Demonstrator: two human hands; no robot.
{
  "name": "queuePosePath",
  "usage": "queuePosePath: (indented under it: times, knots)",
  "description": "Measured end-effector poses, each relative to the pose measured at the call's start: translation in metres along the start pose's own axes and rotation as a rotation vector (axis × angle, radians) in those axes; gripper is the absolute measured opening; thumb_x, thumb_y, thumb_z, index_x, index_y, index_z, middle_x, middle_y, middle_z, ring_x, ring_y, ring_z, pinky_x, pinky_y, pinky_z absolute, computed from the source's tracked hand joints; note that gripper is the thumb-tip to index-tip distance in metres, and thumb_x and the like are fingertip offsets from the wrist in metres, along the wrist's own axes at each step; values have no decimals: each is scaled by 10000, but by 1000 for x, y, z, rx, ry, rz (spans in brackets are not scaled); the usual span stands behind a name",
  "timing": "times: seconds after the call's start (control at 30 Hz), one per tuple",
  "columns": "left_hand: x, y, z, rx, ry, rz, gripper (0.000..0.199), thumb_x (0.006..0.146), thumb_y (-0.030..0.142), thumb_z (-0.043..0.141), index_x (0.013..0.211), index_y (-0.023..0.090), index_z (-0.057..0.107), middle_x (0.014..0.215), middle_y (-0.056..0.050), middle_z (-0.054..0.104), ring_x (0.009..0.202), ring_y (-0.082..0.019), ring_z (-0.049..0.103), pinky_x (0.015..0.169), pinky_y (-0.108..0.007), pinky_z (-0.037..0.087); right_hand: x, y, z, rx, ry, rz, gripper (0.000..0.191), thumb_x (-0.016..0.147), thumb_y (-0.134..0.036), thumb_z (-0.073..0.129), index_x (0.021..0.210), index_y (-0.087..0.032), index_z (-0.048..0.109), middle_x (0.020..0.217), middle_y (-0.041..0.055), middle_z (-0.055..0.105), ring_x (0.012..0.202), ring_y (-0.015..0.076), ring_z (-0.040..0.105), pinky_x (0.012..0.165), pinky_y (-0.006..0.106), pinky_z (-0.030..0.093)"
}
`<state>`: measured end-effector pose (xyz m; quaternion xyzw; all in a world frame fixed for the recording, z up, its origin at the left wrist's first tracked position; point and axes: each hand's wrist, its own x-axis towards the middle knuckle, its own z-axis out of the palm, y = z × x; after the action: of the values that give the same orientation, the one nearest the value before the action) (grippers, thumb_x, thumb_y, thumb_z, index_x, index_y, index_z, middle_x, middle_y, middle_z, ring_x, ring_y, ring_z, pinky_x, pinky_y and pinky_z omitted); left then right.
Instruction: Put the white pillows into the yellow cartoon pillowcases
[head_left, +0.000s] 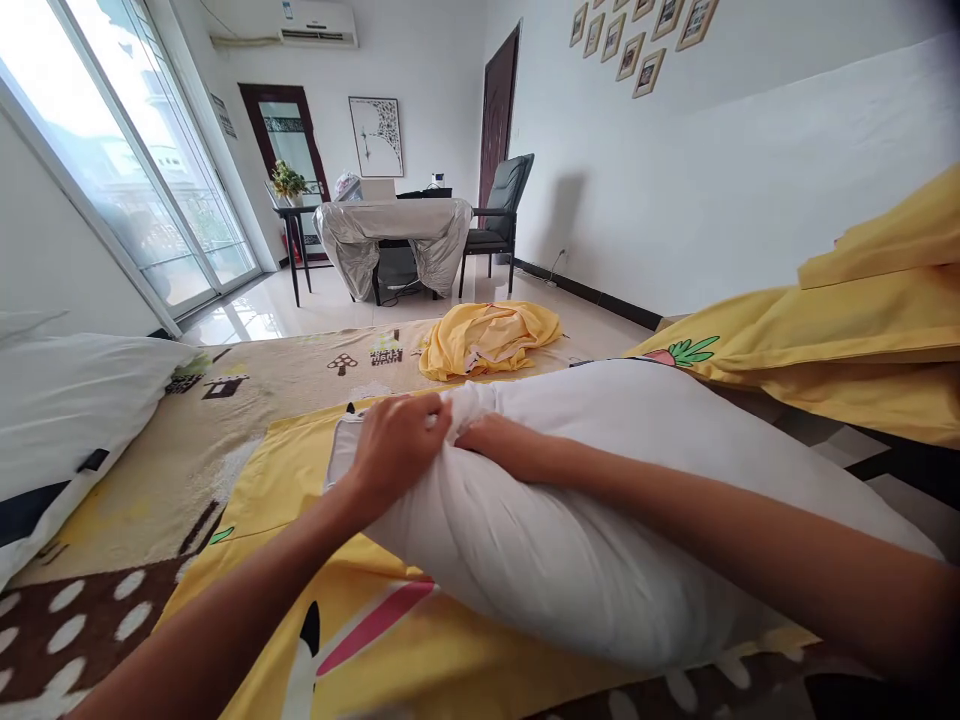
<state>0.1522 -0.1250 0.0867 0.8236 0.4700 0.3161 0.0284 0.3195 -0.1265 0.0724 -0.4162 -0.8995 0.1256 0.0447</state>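
Observation:
A plump white pillow point(600, 590) lies in front of me on a yellow printed pillowcase point(300, 470), which is spread over the bed. My left hand point(401, 440) is closed on the pillow's far left end, bunching the white cloth. Close beside it, my right hand point(499, 445) grips the same gathered cloth, its fingers partly hidden in the folds. The right forearm crosses the top of the pillow. Pink, black and white print shows on the yellow cloth below the pillow.
A crumpled yellow cloth point(487, 340) sits beyond the pillow on the patterned blanket point(300, 370). Another white pillow point(82, 400) is at the left, and yellow bedding point(847, 320) is heaped at the right. Farther off stand a covered table point(345, 240) and a chair point(499, 215).

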Motion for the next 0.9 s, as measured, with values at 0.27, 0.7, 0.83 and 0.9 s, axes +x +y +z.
queuePosePath:
  times: [0.27, 0.7, 0.83, 0.9]
  knots:
    - [33, -35, 3, -89, 60, -185, 323, 780, 340, 463, 492, 195, 447, 512, -5, 464, 558, -148, 379, 582, -276, 250, -40, -98, -30, -112, 436, 189, 339, 846, -348, 515, 1082, -150, 657, 990, 141, 686, 894, 296, 628, 758, 408, 475]
    - [51, -75, 14, -392, 152, -528, 267, 684, 279, 506, 471, 188, 374, 476, 49, 308, 494, -91, 288, 509, -251, 249, 44, -43, -11, -402, 452, 261, 933, 781, -691, 468, 1407, -15, 319, 1271, 275, 517, 1178, 373, 471, 999, 527, 305]
    - [40, -98, 30, -500, 106, -659, 222, 700, 281, 515, 521, 177, 432, 491, 39, 398, 477, -92, 352, 488, -239, 292, 81, -14, -19, -324, 197, 257, 1021, 676, -769, 511, 1379, -42, 373, 1312, 247, 503, 1202, 360, 462, 1009, 507, 305]
    - [35, -106, 36, -528, 91, -709, 230, 721, 294, 515, 536, 176, 445, 492, 31, 425, 468, -98, 379, 483, -240, 309, 95, -5, -17, -287, 104, 248, 1031, 645, -785, 531, 1375, -71, 391, 1346, 217, 486, 1220, 353, 452, 1023, 501, 296]
